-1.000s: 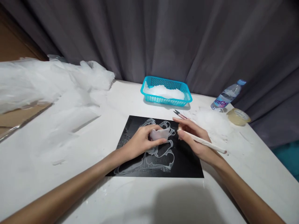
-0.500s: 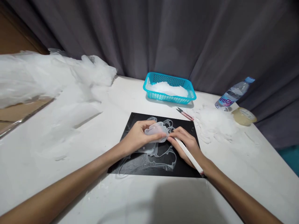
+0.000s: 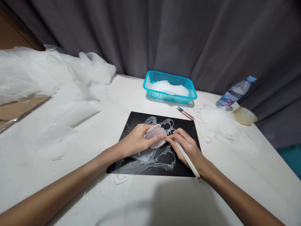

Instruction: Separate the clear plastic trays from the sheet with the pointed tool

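My left hand point(image 3: 141, 139) is closed around a cloudy, translucent moulded piece point(image 3: 154, 138), its thumb pressed across the near face. At the piece's right edge are the fingertips of my right hand point(image 3: 185, 144). That hand grips a slim white pen-like tool point(image 3: 188, 160), whose back end points toward my wrist; its working tip is hidden among the fingers. Beneath both hands lies a black mat point(image 3: 185, 171). Thin, see-through trimmed sheets with cut-out outlines point(image 3: 164, 164) are spread over it, one hanging past the front edge.
Behind the mat stands a blue basket point(image 3: 169, 97) holding white translucent pieces. Pink-handled thread snips point(image 3: 185, 113) lie near a heap of scraps point(image 3: 216, 124). A water bottle point(image 3: 232, 94) and a yellowish tub point(image 3: 245, 116) stand right. Translucent sheets point(image 3: 70, 72) are piled left.
My left hand has tilted the translucent piece, so it shows narrower and more upright. The white tool has swung slightly, its back end shifting left. The whole view has shifted a little.
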The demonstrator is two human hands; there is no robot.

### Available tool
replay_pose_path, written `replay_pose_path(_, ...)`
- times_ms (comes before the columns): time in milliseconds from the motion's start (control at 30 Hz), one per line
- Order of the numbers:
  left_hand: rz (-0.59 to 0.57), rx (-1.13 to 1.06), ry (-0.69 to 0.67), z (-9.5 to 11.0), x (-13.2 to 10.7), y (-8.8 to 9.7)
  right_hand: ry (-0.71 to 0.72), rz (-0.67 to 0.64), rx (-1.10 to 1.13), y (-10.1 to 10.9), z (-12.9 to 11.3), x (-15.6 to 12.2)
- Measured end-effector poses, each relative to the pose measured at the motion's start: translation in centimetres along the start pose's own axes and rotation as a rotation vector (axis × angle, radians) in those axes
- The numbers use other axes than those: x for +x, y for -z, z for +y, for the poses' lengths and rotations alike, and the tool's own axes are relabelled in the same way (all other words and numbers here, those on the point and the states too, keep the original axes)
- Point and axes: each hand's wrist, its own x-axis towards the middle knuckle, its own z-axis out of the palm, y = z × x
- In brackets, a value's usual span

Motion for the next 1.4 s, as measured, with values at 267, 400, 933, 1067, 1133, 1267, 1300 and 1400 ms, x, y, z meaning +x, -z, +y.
replay_pose_path(267, 0.087, 0.067, 0.002, -0.3, 0.1, -0.8, 0.012, 0.012, -0.057, -0.5, 0.2, -0.3)
replay_pose_path(400, 0.217, 0.036, 0.081, -0.7, 0.4, -0.9, 0.039, -0.006, -0.134, -0.5, 0.1, -0.2)
replay_pose_path(933, 0.126, -0.174, 0.138, -0.2, 0.5, 0.0, -0.217, 0.101, 0.205, 0.2, 0.3, 0.4)
replay_pose_path(1067, 0.101, -0.165, 0.114, 0.0, 0.3, -0.1, -0.268, 0.085, 0.257, 0.4, 0.1, 0.6)
replay_pose_path(1133, 0.106, -0.175, 0.091, 0.2, 0.2, -0.3, -0.271, 0.173, 0.210, 0.5, -0.3, 0.5)
replay_pose_path(1267, 0.150, -0.233, 0.079, 0.6, 0.1, -0.6, -0.263, 0.314, 0.127, 0.3, -1.7, 0.0)
replay_pose_path(1300, 0.158, -0.250, 0.079, 0.8, 0.1, -0.7, -0.253, 0.288, 0.138, 0.1, -2.0, -0.2)
replay_pose_path(1400, 0.173, -0.297, 0.070, 1.0, 0.1, -0.7, -0.225, 0.192, 0.174, -0.6, -2.4, -0.5)
